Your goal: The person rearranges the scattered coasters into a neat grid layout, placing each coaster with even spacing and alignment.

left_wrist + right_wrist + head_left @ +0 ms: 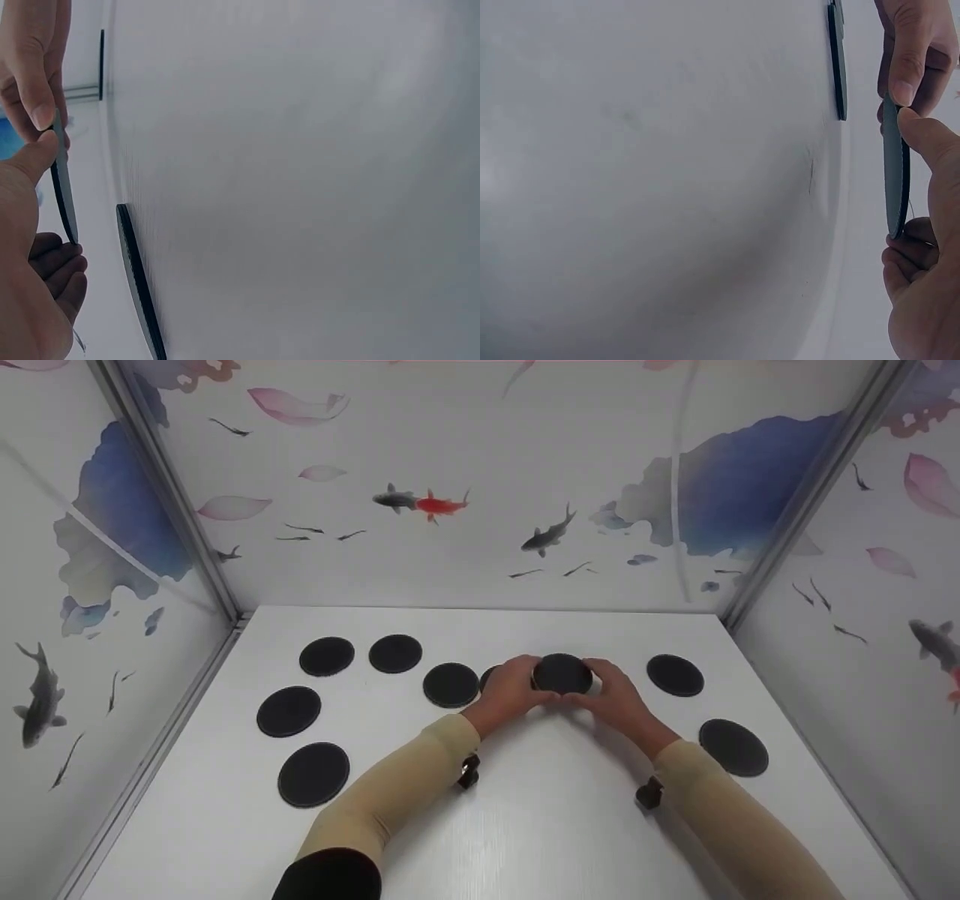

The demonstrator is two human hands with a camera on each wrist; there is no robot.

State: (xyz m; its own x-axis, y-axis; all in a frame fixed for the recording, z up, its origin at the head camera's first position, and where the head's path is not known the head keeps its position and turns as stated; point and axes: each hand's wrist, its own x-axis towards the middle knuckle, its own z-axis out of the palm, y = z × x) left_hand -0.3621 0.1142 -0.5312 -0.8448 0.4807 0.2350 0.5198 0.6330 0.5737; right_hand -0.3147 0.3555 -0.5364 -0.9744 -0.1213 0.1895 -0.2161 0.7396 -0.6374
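– Doing what with the left hand [514,690]?

– Gripping a black disc [562,675] by its left side, bending thumb and fingers around the rim, spreading only across that part of the edge.

– And with the right hand [615,694]?

– Pinching the same disc from the right in much the same way, bringing both thumbs close together at the near edge.

– Holding it where?

– Raising it above the white table [525,825], toward the far side and right of the middle, showing a paler face in both wrist views.

– Seeing what just beside the left hand?

– Spotting a half-hidden disc [487,676] behind it, then a neighbouring disc [451,685] fully in sight, lying flat.

– And farther out?

– Counting four more discs [327,656] curving round the left side, plus a pair of discs [675,675] lying apart on the right.

– Wearing anything?

– Wearing beige sleeves [420,769], carrying a small dark device [649,793] under each wrist.

– Looking past the table?

– Facing white walls [465,570], showing printed fish, pink petals and blue blotches.
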